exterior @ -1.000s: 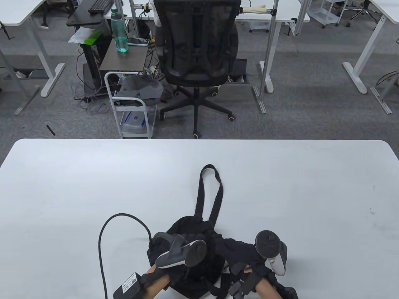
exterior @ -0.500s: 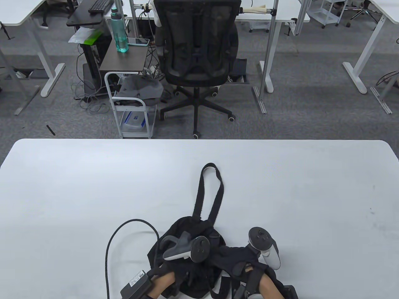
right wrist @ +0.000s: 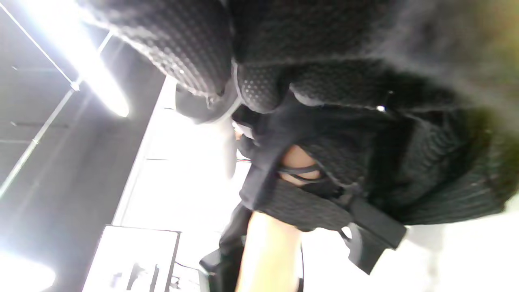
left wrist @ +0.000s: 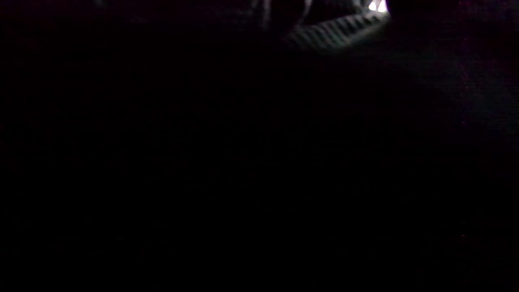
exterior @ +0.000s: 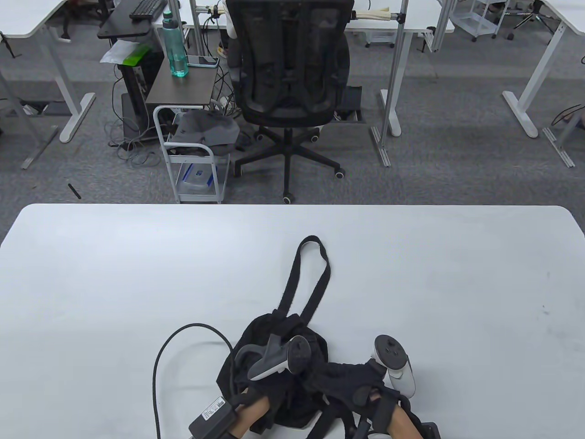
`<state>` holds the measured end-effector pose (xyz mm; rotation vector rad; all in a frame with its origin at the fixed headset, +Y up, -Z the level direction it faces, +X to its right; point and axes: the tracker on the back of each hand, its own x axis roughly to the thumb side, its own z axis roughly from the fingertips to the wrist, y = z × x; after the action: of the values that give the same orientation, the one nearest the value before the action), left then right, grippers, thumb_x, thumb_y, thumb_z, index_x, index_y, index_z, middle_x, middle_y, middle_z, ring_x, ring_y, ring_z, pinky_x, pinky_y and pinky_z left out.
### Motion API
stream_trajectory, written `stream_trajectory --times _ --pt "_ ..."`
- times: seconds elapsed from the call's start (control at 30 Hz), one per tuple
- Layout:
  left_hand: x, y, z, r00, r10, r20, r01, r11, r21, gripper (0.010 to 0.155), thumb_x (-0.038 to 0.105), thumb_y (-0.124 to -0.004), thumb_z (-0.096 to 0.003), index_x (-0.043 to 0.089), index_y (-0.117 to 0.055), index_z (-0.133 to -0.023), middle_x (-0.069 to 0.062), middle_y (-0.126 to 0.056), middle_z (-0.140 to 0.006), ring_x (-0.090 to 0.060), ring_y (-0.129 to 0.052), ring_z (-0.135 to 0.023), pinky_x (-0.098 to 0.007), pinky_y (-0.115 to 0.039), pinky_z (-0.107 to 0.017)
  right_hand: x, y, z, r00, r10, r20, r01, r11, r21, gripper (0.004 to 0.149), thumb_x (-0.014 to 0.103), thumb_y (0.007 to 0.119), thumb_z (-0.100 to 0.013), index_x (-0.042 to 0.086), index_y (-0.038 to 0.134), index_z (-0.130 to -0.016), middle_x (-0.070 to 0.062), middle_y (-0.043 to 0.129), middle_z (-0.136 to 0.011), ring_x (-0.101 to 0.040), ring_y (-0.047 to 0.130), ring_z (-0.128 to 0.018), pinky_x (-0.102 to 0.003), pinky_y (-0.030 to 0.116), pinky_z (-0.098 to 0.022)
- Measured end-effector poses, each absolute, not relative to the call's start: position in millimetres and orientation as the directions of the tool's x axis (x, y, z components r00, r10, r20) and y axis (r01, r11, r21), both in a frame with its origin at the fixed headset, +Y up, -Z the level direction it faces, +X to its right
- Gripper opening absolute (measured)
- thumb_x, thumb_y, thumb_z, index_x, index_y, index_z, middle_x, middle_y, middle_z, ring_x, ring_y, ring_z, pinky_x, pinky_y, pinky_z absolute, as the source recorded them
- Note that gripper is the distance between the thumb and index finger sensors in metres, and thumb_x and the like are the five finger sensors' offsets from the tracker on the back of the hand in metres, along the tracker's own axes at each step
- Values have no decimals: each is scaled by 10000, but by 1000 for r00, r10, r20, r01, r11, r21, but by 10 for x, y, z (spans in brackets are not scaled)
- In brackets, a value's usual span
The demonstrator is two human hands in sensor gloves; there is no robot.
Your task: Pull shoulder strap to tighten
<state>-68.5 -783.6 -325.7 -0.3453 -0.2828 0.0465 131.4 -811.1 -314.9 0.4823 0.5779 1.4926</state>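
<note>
A black fabric bag (exterior: pixel 274 334) lies crumpled on the white table (exterior: pixel 137 274) near its front edge. Its long black shoulder strap (exterior: pixel 315 274) runs away from me in a narrow loop. My left hand (exterior: pixel 274 366), under its tracker, lies on top of the bag with its fingers hidden. The left wrist view is almost black, showing only a bit of ribbed webbing (left wrist: pixel 336 32). My right hand (exterior: pixel 352 375) lies on the bag's right side. In the right wrist view its gloved fingers (right wrist: pixel 194 52) curl into the black fabric (right wrist: pixel 405 162).
A black cable (exterior: pixel 157 366) loops on the table from a small box (exterior: pixel 212 414) at my left wrist. Beyond the table's far edge stand an office chair (exterior: pixel 290 82) and a white cart (exterior: pixel 192 155).
The bag and its strap loop have slid a little away from me. My left hand has moved right and farther onto the bag. My right hand has barely shifted.
</note>
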Motion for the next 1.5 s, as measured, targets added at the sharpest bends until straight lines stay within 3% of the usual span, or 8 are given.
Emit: stream_trajectory --times 0.37,0.7,0.8,1.0,1.13,1.2,1.33,1.5 --pt "-707 -7815 -3279 974 80 212 -7 946 -324 1035 719 -737 -252 232 -327 -1068 100 -822 -656 -106 -912 -392 -219 -796 -297 1632 -7855 -3140 121 992 18 -830 91 550 463 387 829 -447 57 906 -763 -261 963 -692 -492 846 -738 -723 518 -582" --pt "-731 -7801 -3327 980 87 179 -21 941 -337 1029 713 -739 -257 242 -318 -1069 108 -818 -653 -97 -911 -389 -211 -797 -293 1844 -7579 -3055 266 958 110 -825 168 540 502 462 811 -457 70 929 -747 -286 978 -680 -496 924 -648 -650 660 -553" --pt "-736 -7799 -3341 981 87 173 -23 940 -339 1028 713 -737 -258 243 -315 -1069 110 -817 -653 -96 -911 -389 -210 -797 -292 1904 -7500 -3026 328 935 135 -822 212 528 546 478 812 -455 42 930 -761 -286 994 -649 -483 961 -589 -637 695 -532" --pt "-752 -7810 -3368 981 99 165 -36 937 -347 1011 706 -730 -264 255 -317 -1069 114 -820 -650 -92 -912 -386 -207 -800 -289 1980 -7436 -3001 301 936 180 -857 183 482 587 499 811 -452 -1 958 -723 -300 1024 -585 -381 1035 -393 -572 796 -448" --pt "-748 -7806 -3443 984 119 132 -61 924 -377 1006 705 -733 -267 259 -316 -1066 119 -825 -640 -85 -919 -377 -202 -806 -280 2051 -7448 -3009 224 963 149 -911 152 383 577 487 793 -468 -20 981 -668 -299 1061 -466 -329 1048 -228 -537 852 -349" --pt "-741 -7812 -3492 987 113 118 -59 920 -388 1012 709 -737 -264 263 -312 -1067 128 -825 -627 -75 -922 -364 -194 -809 -269 2112 -7444 -2999 152 983 100 -940 112 323 630 463 795 -478 -112 946 -688 -334 1062 -399 -341 1034 -144 -554 853 -290" --pt "-727 -7817 -3588 990 101 98 -53 912 -407 1017 719 -746 -254 280 -309 -1059 150 -828 -590 -55 -929 -332 -181 -817 -241 2192 -7481 -2991 -165 986 -23 -892 -140 430 774 489 723 -519 -200 738 -872 -330 1047 -443 -318 1035 -160 -541 853 -300" --pt "-687 -7817 -3697 992 109 58 -74 904 -422 999 708 -755 -256 274 -329 -1049 150 -842 -552 -52 -945 -294 -176 -829 -206 2130 -7593 -3014 -365 925 -107 -804 -255 537 787 471 695 -541 -220 670 -917 -368 1011 -529 -386 1022 -243 -585 803 -366"
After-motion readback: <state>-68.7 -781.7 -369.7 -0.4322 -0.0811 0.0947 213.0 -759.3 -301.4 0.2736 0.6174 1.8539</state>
